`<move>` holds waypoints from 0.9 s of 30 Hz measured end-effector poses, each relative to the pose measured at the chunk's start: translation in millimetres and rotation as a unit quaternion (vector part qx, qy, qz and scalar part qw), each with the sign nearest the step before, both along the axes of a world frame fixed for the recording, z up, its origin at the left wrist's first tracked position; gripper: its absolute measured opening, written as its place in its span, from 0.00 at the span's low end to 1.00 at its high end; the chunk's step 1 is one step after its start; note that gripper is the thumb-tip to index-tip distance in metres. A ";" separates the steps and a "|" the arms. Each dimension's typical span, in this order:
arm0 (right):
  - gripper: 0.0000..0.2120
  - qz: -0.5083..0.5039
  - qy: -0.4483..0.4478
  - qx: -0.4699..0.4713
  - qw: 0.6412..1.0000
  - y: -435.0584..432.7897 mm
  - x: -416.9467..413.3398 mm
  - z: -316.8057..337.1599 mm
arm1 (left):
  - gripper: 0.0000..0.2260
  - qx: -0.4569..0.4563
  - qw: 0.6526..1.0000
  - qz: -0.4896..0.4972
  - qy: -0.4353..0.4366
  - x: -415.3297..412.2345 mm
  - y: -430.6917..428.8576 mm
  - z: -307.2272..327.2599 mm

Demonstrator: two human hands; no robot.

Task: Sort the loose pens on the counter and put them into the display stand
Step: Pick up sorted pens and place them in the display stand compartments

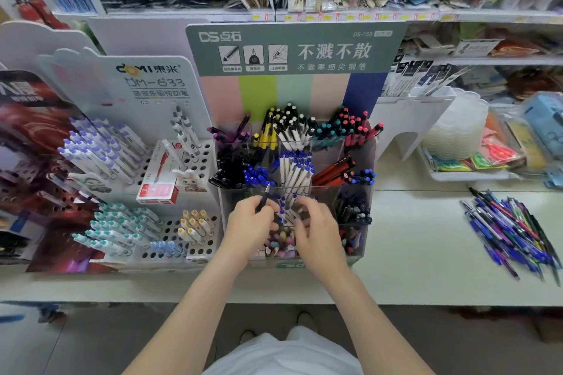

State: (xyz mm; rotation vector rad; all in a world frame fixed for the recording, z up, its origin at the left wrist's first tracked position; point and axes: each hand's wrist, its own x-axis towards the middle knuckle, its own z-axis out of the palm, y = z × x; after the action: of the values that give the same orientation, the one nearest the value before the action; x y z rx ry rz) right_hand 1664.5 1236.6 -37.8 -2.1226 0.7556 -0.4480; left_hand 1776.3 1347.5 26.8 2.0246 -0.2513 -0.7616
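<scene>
Bare arms, white clothing, light shoes

Both forearms are bare along all their visible length, from the near edge up to the left hand (249,222) and the right hand (316,231). A white garment (283,356) of smooth, softly folded cloth shows at the near centre, between the arms. Beyond it are the rounded toes of two shoes: the right shoe (307,320) is pale beige, and the left shoe (248,336) lies more in shadow.

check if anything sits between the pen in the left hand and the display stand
Nothing visible does. The left hand holds the pen right at the display stand, over its front compartments; the right hand is beside it, not across.
</scene>
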 end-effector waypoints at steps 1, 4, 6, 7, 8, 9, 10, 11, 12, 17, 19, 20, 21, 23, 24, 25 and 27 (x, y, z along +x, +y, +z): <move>0.17 -0.012 -0.019 -0.015 1.000 0.9 -1.4 4.8 | 0.12 -0.025 1.000 0.004 0.010 -0.6 0.9 4.6; 0.10 0.017 -0.054 0.045 0.997 5.4 -5.2 30.6 | 0.10 -0.091 0.996 -0.011 0.023 -4.7 4.8 23.8; 0.06 0.085 -0.043 0.181 0.979 11.3 -6.9 53.2 | 0.08 -0.143 0.989 -0.022 0.026 -9.1 4.9 41.4; 0.07 0.106 -0.039 0.247 0.962 15.0 -6.6 63.3 | 0.06 -0.171 0.985 -0.023 0.027 -10.6 3.8 50.1; 0.07 0.109 -0.048 0.300 0.946 18.6 -5.7 71.6 | 0.05 -0.191 0.981 -0.021 0.015 -10.5 1.3 56.6; 0.07 0.090 -0.072 0.332 0.936 21.0 -4.3 78.0 | 0.05 -0.206 0.978 -0.014 -0.007 -9.4 -2.1 62.0; 0.06 0.055 -0.107 0.346 0.930 21.5 -3.3 84.5 | 0.04 -0.219 0.975 -0.001 -0.026 -6.4 -6.7 64.0; 0.05 0.008 -0.143 0.353 0.925 19.8 -2.5 91.1 | 0.04 -0.234 0.972 0.010 -0.031 -2.7 -11.9 66.1; 0.05 -0.044 -0.179 0.368 0.912 15.8 -1.2 96.5 | 0.03 -0.245 0.969 0.011 -0.030 1.5 -17.6 67.9; 0.06 -0.214 -0.361 0.483 0.769 -26.8 10.6 131.1 | 0.09 -0.219 0.968 -0.102 -0.065 11.9 -46.0 80.4; 0.09 -0.250 -0.381 0.365 0.812 -44.4 13.2 140.0 | 0.11 -0.169 0.965 -0.106 -0.170 13.1 -56.7 78.1; 0.10 -0.267 -0.365 0.257 0.854 -52.0 13.8 143.5 | 0.13 -0.153 0.956 -0.103 -0.229 13.5 -62.1 75.9; 0.10 -0.275 -0.330 0.118 0.895 -59.0 13.7 146.4 | 0.16 -0.148 0.941 -0.105 -0.284 14.3 -67.5 73.6; 0.09 -0.253 -0.246 -0.132 0.926 -72.8 16.3 150.8 | 0.21 -0.129 0.909 -0.127 -0.375 18.2 -78.0 70.5; 0.09 -0.222 -0.213 -0.198 0.931 -80.4 21.7 151.4 | 0.23 -0.108 0.897 -0.139 -0.406 21.2 -83.1 71.2; 0.09 -0.187 -0.182 -0.225 0.939 -86.4 28.7 151.3 | 0.25 -0.079 0.888 -0.150 -0.428 25.3 -87.8 72.4; 0.09 -0.122 -0.110 -0.255 0.953 -97.4 46.1 144.6 | 0.24 -0.017 0.876 -0.163 -0.454 32.5 -96.4 76.1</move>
State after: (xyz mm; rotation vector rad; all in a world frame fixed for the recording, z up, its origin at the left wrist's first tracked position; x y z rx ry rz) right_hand 1710.6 1139.3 106.9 -2.3975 0.8395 -1.0953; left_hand 1808.8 1251.1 102.9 2.1986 -1.1522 0.0750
